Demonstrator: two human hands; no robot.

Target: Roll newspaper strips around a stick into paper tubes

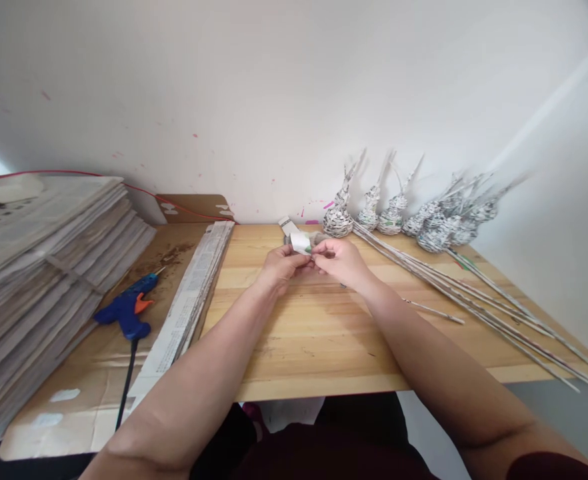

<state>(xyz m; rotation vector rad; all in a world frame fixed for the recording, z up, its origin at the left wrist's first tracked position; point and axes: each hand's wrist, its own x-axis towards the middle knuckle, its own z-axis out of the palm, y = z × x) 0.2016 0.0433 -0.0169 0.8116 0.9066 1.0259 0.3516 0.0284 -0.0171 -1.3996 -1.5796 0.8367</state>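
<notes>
Over the wooden table, both hands meet at a small piece of white paper (301,242) with a touch of green. My left hand (281,265) pinches its lower edge from the left. From the right, the thumb and fingertips of my right hand (343,260) close on the same lower edge. The paper curls upward above the fingertips, and its lower part is hidden by the fingers. Just behind it lie a small whitish strip or box (288,226) and a pale roundish thing, partly covered, that I cannot make out.
Several gourd-shaped woven newspaper pieces (339,222) stand along the wall. Long rolled paper sticks (439,283) fan out rightward across the table (304,347). Leftward, newspaper strips (189,300), a blue glue gun (129,310) and a tall newspaper stack (59,280) rest on cardboard (94,387).
</notes>
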